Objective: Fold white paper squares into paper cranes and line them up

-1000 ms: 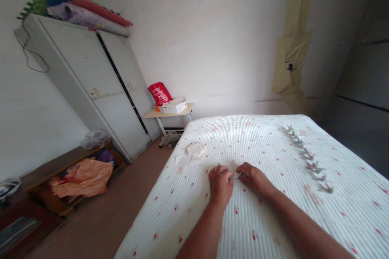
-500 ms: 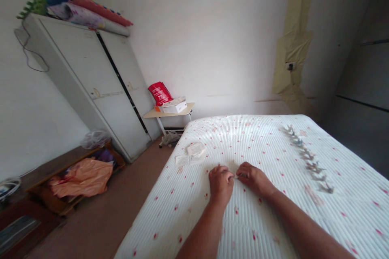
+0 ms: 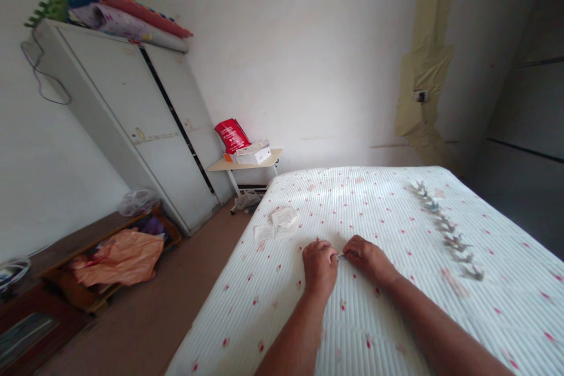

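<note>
A small, thin piece of paper (image 3: 341, 255), grey-white, is held just above or on the middle of a mattress (image 3: 365, 323); the fingers hide most of it, so it could be a folded strip. The left hand (image 3: 319, 259) and right hand (image 3: 366, 258) are close together, each with thumb and fingers pinched narrow on one end of it.

Farther left lie loose printed papers (image 3: 284, 217), partly overlapping. To the right, a row of small folded figures (image 3: 456, 242) runs from far to near.

Beyond the mattress's far left corner, a small table (image 3: 215, 167) carries a red bag (image 3: 231, 136), its contents hidden, and a white box (image 3: 258, 156) with paper on top. At left, a low wooden bench (image 3: 88, 232) has an orange plastic bag (image 3: 123, 261) spilling from its shelf, near a tall cabinet (image 3: 123, 100).

The mattress's left edge drops to brown floor (image 3: 163, 311); its far edge meets the wall area. A stretch of dotted quilting separates the right hand from the figures.
</note>
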`<state>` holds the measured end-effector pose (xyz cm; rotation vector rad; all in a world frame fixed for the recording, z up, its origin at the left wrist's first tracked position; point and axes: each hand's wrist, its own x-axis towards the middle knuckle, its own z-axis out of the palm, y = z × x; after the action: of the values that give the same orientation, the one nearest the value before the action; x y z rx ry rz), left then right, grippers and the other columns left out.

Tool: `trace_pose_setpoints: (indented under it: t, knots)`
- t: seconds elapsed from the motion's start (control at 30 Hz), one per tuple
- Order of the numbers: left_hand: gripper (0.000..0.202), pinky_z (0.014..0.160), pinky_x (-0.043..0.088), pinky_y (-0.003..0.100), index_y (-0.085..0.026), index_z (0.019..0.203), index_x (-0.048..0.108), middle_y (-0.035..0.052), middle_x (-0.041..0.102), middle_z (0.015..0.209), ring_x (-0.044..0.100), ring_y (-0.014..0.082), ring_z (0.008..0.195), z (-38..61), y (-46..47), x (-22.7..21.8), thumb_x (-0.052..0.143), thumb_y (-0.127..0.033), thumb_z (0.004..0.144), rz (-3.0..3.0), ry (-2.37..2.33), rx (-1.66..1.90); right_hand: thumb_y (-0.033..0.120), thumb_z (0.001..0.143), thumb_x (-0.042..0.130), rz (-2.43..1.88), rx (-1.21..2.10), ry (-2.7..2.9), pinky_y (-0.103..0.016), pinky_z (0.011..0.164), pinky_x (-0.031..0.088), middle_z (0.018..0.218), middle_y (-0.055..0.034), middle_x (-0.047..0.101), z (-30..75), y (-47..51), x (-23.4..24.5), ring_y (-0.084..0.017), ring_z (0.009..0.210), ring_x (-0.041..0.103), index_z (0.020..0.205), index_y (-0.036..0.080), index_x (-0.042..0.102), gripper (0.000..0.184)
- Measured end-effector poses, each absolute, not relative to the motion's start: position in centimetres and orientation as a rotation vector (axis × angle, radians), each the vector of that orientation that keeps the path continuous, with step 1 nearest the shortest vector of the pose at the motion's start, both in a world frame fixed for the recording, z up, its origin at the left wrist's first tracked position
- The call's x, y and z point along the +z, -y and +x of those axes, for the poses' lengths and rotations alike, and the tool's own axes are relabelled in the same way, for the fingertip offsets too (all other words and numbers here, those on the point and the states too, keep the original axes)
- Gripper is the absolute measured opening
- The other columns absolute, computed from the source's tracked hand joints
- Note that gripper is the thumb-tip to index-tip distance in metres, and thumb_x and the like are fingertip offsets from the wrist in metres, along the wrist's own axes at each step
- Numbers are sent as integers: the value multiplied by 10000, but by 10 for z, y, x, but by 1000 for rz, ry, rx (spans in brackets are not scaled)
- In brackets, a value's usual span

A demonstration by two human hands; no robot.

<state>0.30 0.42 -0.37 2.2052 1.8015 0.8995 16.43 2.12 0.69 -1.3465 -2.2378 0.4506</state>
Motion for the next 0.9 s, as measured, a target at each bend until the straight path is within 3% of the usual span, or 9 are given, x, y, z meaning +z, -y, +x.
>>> trace_pose_setpoints:
  t: [0.47, 0.9]
  knots:
    - [130, 897, 346, 336, -248, 774, 667, -9, 644, 958, 535, 170, 984, 3, -4, -4, 618, -138, 726, 2236, -1777, 903, 158, 831, 430, -1410, 408, 2241, -212, 659, 411, 858, -39, 585, 160, -21, 5, -120, 730, 599, 750, 191, 651, 238]
    - [109, 897, 358, 337, -235, 748, 662, -2, 651, 943, 545, 172, 971, 4, -4, -4, 618, -139, 718, 2227, -1774, 933, 111, 755, 480, -1301, 516, 2168, -217, 671, 426, 855, -38, 584, 165, -23, 2, -124, 730, 587, 775, 187, 648, 186]
